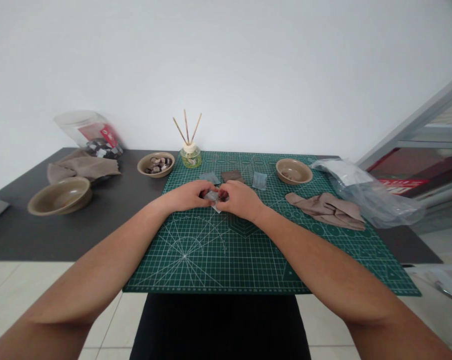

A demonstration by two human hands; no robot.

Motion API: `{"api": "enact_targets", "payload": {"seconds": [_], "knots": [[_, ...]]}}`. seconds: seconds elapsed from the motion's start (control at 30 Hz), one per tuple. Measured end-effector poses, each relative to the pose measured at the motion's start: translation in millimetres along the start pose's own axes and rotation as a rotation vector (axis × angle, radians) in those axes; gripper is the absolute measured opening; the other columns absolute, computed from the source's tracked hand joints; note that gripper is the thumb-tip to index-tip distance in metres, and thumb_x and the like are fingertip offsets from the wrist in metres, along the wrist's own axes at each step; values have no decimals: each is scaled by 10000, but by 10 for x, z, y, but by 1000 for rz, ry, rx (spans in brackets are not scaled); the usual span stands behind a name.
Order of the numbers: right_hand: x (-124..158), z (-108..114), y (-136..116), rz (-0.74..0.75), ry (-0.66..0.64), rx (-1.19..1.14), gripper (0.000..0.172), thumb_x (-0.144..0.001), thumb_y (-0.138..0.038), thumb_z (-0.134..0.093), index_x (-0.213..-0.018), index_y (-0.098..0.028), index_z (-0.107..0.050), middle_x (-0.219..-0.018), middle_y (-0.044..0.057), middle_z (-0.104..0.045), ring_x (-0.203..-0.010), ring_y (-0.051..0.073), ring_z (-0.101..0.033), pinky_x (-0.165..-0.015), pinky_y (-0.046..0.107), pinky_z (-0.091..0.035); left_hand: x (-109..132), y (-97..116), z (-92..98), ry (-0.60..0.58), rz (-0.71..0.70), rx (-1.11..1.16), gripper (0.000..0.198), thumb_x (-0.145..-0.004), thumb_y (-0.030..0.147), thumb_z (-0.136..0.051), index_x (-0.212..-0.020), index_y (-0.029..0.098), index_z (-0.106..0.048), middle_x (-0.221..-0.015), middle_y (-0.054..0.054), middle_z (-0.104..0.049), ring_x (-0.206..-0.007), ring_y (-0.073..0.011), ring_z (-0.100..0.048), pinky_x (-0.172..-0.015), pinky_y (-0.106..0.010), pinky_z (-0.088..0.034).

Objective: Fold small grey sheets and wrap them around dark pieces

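My left hand and my right hand meet over the green cutting mat. Between their fingertips is a small clear plastic bag, pinched from both sides and partly hidden by the fingers. A white corner of it shows below. Just beyond the hands lie a bluish-grey flat packet, a brown square piece and a pale blue packet. Whether anything is inside the held bag is too small to make out.
A bowl of dark round pieces and a reed diffuser stand at the back left. Another bowl, a brown cloth and a clear plastic bag are at right. Far left are a bowl, cloth and jar.
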State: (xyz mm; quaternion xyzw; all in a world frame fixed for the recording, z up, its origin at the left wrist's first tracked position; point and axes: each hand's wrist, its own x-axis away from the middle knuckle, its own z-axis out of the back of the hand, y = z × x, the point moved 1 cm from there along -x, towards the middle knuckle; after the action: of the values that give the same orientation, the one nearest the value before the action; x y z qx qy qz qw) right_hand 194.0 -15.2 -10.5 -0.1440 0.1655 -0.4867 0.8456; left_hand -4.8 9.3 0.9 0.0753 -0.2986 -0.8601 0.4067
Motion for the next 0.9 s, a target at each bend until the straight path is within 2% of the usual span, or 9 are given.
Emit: {"api": "enact_targets", "payload": {"seconds": [0.1,0.2,0.4,0.63,0.8,0.9], "knots": [[-4,6,7,-32,2,12,230,-832,-404,-762,-897,-186,-725,-964,67,-709,-920,215,-641,-767,309,-429,4,6,2,-1,-5,-6,312,-829,427,-649,-1019,180,-662,-793,9,-558,-720,-167,-488,-684,-302,-356],[-22,1,7,-56,14,20,175,-844,-338,-741,-928,-183,-734,-992,73,-713,-942,216,-645,-793,308,-441,6,21,7,-7,-7,-7,317,-831,423,-646,-1041,186,-663,-800,8,-573,-714,-165,-489,-685,-300,-361],[-49,2,6,-4,5,-10,174,-899,-291,-708,-1013,-172,-764,-1016,74,-725,-982,206,-649,-861,301,-446,2,25,6,-2,3,-15,297,-819,411,-642,-1010,184,-654,-798,8,-569,-725,-169,-500,-683,-297,-363],[1,39,-2,49,-29,29,184,-868,-348,-750,-947,-182,-751,-1020,76,-725,-994,224,-640,-829,311,-443,6,25,13,-9,-16,-28,302,-831,417,-634,-1026,188,-661,-814,5,-567,-738,-170,-494,-703,-297,-361],[9,46,25,4,-2,70,151,-865,-316,-728,-926,-178,-741,-1007,81,-731,-1003,239,-642,-853,325,-456,4,36,9,5,1,-36,338,-821,408,-648,-1081,192,-661,-814,7,-561,-740,-175,-496,-695,-301,-359],[-9,38,14,0,2,94,161,-907,-291,-686,-979,-162,-750,-1037,96,-729,-1027,241,-639,-884,329,-456,3,43,7,1,7,-25,348,-821,418,-642,-1076,182,-659,-807,7,-549,-736,-175,-491,-693,-303,-356]]}}
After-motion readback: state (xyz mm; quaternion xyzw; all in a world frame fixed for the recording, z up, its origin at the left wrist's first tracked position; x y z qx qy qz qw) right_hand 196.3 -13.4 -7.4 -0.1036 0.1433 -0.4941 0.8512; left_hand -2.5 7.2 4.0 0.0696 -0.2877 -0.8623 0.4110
